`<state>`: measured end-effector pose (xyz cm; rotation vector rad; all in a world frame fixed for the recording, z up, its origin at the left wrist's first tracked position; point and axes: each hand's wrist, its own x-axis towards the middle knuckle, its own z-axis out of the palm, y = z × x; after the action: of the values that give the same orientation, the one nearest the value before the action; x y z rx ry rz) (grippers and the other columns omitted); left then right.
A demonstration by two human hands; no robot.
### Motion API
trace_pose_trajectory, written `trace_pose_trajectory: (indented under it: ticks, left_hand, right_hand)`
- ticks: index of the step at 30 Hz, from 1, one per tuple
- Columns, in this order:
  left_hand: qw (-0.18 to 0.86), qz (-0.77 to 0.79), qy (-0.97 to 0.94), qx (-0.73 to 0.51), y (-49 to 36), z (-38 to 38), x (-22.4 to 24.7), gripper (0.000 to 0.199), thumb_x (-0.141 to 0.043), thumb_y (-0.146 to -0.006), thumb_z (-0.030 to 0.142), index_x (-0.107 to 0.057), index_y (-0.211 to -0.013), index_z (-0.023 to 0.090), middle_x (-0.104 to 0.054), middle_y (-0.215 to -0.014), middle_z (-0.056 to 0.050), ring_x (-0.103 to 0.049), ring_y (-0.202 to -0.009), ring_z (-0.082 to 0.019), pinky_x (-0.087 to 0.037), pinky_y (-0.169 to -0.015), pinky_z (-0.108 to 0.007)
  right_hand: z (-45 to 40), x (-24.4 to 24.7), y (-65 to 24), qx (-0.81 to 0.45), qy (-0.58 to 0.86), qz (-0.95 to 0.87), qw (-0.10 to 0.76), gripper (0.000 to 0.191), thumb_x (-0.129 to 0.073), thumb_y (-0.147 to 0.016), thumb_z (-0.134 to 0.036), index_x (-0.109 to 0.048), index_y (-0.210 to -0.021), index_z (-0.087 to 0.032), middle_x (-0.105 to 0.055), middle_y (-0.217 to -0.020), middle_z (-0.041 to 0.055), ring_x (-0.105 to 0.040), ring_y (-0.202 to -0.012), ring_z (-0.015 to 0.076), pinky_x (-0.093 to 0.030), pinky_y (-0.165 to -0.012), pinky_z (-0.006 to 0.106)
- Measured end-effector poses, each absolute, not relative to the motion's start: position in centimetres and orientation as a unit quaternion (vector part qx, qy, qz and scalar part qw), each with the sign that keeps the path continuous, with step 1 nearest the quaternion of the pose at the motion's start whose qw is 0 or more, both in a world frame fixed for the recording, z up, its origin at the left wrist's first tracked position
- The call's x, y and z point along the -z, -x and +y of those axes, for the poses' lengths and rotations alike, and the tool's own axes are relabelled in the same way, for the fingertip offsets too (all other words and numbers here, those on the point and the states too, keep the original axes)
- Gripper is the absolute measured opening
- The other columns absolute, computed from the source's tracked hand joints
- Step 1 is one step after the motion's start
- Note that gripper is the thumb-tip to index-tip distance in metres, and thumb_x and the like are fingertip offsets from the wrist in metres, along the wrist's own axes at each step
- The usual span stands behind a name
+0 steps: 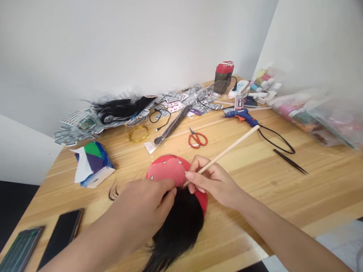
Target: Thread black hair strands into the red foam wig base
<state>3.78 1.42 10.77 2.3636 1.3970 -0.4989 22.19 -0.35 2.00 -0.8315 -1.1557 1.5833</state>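
While a straight black bundle of hair (184,219) extended toward the near edge of the pale wood-grain worktop (232,226), a dark smartphone with a lit greenish screen (24,249) and a black-screened smartphone (61,236) lay to its left. The upper end of the bundle rested over a round red disc (166,172) fitted with small silver-coloured pieces (164,162). The left hand (150,198) was positioned at this junction, thumb and forefinger close together; whether they gripped the hair could not be told. The right hand (210,180) grasped a slender pale wooden stick (229,149), its lower tip at the same junction and its shaft inclined up to the right.

Beyond the hands lay black pointed tweezers (290,161), a blue, green and white plastic packet (93,162), red-handled scissors (198,139) and a blue glue gun with an orange trigger (245,117). Farther back, a second black bundle of hair (121,109) lay among scattered grey-patterned playing cards (72,136). A dark cup with a red lid (222,81) stood upright near the wall.
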Motion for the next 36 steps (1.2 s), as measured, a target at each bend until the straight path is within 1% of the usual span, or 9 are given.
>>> trace_pose_trajectory:
  ticks: [8, 13, 16, 23, 25, 27, 28, 32, 36]
  left_hand:
    - [0.061, 0.434, -0.878, 0.193, -4.5, 0.8, -11.1, 0.041, -0.034, -0.097, 0.021, -0.069, -0.077, 0.023, -0.072, -0.069, -0.008, -0.064, -0.058, -0.024, -0.019, -0.052, -0.032]
    - [0.064, 0.425, -0.885, 0.178, -4.1, 0.3, -10.8, 0.037, -0.038, -0.096, 0.017, -0.067, -0.075, 0.023, -0.071, -0.067, -0.007, -0.063, -0.054, -0.023, -0.018, -0.051, -0.033]
    - [0.080, 0.430, -0.885, 0.159, -3.1, -0.1, -10.5, 0.036, -0.037, -0.098, 0.017, -0.064, -0.076, 0.024, -0.069, -0.067, -0.004, -0.063, -0.054, -0.022, -0.021, -0.051, -0.033]
    - [0.169, 0.350, -0.920, -0.042, 0.5, -1.1, -9.6, 0.031, -0.040, -0.102, 0.022, -0.062, -0.080, 0.023, -0.068, -0.088, -0.002, -0.066, -0.064, -0.012, -0.043, -0.055, -0.022]
    - [0.200, 0.338, -0.915, -0.089, 1.2, -1.2, -9.0, 0.029, -0.046, -0.101, 0.022, -0.062, -0.077, 0.022, -0.073, -0.105, -0.005, -0.072, -0.084, -0.014, -0.052, -0.071, -0.019]
    - [0.269, 0.327, -0.897, -0.130, 1.6, -1.1, -8.0, 0.029, -0.048, -0.101, 0.022, -0.063, -0.076, 0.021, -0.074, -0.122, -0.006, -0.072, -0.106, -0.018, -0.055, -0.088, -0.020]
    - [0.314, 0.328, -0.879, -0.148, 1.6, -1.1, -7.5, 0.029, -0.048, -0.102, 0.023, -0.065, -0.077, 0.022, -0.075, -0.123, -0.005, -0.071, -0.110, -0.018, -0.055, -0.091, -0.021]
    - [0.442, 0.380, -0.788, -0.201, 1.5, -0.9, -5.6, 0.028, -0.048, -0.104, 0.030, -0.075, -0.096, 0.025, -0.080, -0.103, -0.002, -0.074, -0.088, -0.015, -0.055, -0.077, -0.019]
    - [0.463, 0.418, -0.746, -0.234, 1.6, -1.1, -4.8, 0.033, -0.051, -0.104, 0.040, -0.079, -0.095, 0.025, -0.078, -0.090, -0.003, -0.069, -0.078, -0.016, -0.055, -0.075, -0.021]
  right_hand:
    - [-0.2, -2.2, -22.2, -0.649, 0.344, -0.481, 0.479, 0.043, -0.073, -0.089, -0.058, -0.054, -0.082, -0.020, -0.062, -0.060, -0.0037, -0.040, -0.048, 0.0077, -0.026, -0.047, 0.022]
    - [-0.2, -2.1, -22.2, -0.654, 0.341, -0.469, 0.485, 0.041, -0.074, -0.089, -0.055, -0.054, -0.081, -0.019, -0.063, -0.060, -0.0032, -0.041, -0.048, 0.0074, -0.027, -0.046, 0.021]
    - [-0.2, -2.0, -22.1, -0.658, 0.341, -0.460, 0.490, 0.040, -0.074, -0.089, -0.053, -0.055, -0.081, -0.019, -0.063, -0.059, -0.0034, -0.041, -0.047, 0.0068, -0.026, -0.046, 0.020]
    - [-0.1, -1.9, -22.0, -0.666, 0.349, -0.444, 0.487, 0.043, -0.074, -0.088, -0.055, -0.053, -0.080, -0.019, -0.064, -0.058, -0.0037, -0.039, -0.044, 0.0055, -0.024, -0.044, 0.019]
    - [-0.1, -1.9, -22.0, -0.672, 0.353, -0.437, 0.483, 0.044, -0.075, -0.087, -0.056, -0.053, -0.080, -0.019, -0.064, -0.059, -0.0036, -0.039, -0.045, 0.0055, -0.025, -0.044, 0.019]
    - [-0.1, -1.8, -22.1, -0.675, 0.354, -0.429, 0.485, 0.044, -0.076, -0.086, -0.056, -0.053, -0.080, -0.019, -0.064, -0.059, -0.0035, -0.040, -0.045, 0.0057, -0.024, -0.045, 0.020]
    - [-0.1, -1.8, -22.1, -0.676, 0.354, -0.427, 0.485, 0.044, -0.076, -0.087, -0.056, -0.053, -0.081, -0.019, -0.064, -0.059, -0.0034, -0.040, -0.045, 0.0057, -0.024, -0.045, 0.020]
    - [-0.2, -2.0, -22.5, -0.685, 0.344, -0.430, 0.477, 0.043, -0.076, -0.087, -0.055, -0.053, -0.083, -0.019, -0.066, -0.064, -0.0020, -0.042, -0.047, 0.0062, -0.026, -0.046, 0.021]
    - [-0.4, -2.2, -22.7, -0.685, 0.346, -0.440, 0.466, 0.043, -0.076, -0.088, -0.055, -0.054, -0.084, -0.019, -0.066, -0.066, -0.0010, -0.044, -0.050, 0.0074, -0.029, -0.048, 0.022]
